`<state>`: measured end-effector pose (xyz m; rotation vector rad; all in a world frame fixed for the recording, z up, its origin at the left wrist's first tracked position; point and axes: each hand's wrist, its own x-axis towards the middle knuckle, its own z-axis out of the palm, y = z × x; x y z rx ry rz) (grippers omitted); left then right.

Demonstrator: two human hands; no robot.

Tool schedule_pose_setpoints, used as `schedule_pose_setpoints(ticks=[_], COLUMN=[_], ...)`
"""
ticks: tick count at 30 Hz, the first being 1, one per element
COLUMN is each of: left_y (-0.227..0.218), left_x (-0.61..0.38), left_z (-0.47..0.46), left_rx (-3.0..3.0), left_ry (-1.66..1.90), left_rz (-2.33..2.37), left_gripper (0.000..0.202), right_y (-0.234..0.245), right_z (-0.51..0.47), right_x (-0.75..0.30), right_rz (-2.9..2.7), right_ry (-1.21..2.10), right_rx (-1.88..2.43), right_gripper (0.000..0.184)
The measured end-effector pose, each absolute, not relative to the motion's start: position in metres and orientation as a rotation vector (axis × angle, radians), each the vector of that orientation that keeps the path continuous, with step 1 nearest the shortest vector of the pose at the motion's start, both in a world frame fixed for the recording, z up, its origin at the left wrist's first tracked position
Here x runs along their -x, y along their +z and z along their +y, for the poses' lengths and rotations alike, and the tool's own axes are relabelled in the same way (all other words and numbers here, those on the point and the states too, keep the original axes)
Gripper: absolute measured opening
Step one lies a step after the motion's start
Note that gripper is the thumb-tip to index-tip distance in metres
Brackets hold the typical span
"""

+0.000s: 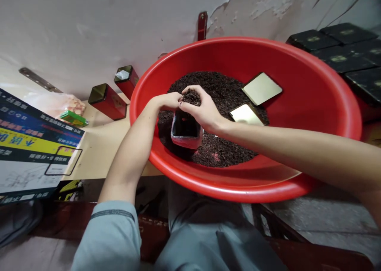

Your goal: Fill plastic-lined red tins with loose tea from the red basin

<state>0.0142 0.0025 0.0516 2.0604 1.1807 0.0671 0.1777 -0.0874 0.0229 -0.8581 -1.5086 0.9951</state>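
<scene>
Inside a large red basin (297, 191), dark loose tea leaves (235, 153) lie in a broad heap. A small red tin (187, 143) with a clear plastic liner stands in the heap, its dark mouth facing up toward me. My right hand (204, 109) curls around a clump of tea leaves (192, 98) at the tin's far rim. Beside it, my left hand (170, 101) is closed at the same rim, its fingers mostly hidden. Two pale golden lids, one the far lid (262, 89) and one the near lid (248, 115), rest on the leaves and basin wall to the right.
Left of the basin, two red tins, the nearer tin (108, 102) and the farther tin (126, 80), stand on a pale tabletop (101, 144). A printed box (32, 144) and a green packet (74, 118) are farther left. Several black boxes (336, 50) are stacked at right.
</scene>
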Motion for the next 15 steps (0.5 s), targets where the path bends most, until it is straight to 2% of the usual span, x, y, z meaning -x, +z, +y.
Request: schedule_pose_setpoints(ticks=[8,15], left_y=[0.056,0.0554], left_x=[-0.0156,-0.0164], left_z=[-0.0033,-0.0042], left_rx=[-2.046,-2.001], left_ry=[0.013,0.001], left_rz=[1.302,1.281], left_gripper=[0.018,0.012], right_y=[0.0148,0.0159], right_z=[-0.0791,-0.0788], right_x=[-0.1818,-0.1847], right_rz=[-1.653,-1.668], right_ry=[0.859,0.831], right_rx=[0.919,0.894], right_gripper=[0.038,0.037])
